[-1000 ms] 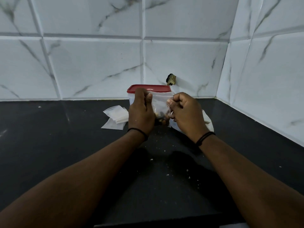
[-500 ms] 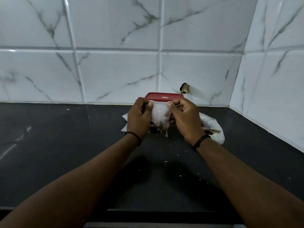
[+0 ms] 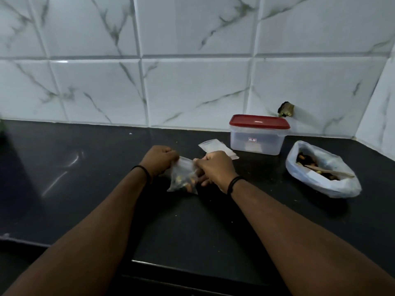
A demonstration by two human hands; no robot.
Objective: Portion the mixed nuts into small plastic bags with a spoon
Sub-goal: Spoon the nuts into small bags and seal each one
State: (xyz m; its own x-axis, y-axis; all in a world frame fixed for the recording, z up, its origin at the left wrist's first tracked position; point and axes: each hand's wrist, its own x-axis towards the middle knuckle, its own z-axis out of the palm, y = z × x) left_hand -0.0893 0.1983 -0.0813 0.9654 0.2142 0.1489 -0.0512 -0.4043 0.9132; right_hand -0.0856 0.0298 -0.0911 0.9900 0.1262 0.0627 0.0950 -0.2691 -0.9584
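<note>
from the head view, the filled small bag (image 3: 183, 178) has come away from in front of the red-lidded container (image 3: 259, 134) and now sits over open counter (image 3: 85, 199), toward nine o'clock of it. the left hand (image 3: 159, 160) and right hand (image 3: 215, 167) each pinch a top corner, fingers curled; probably pressing the seal shut, though the strip is too blurred to say. the big bag of mixed nuts (image 3: 322, 170) lies at three o'clock, spoon (image 3: 329, 171) resting inside, spare bags (image 3: 215, 147) behind. this portion looks nearly finished.
</note>
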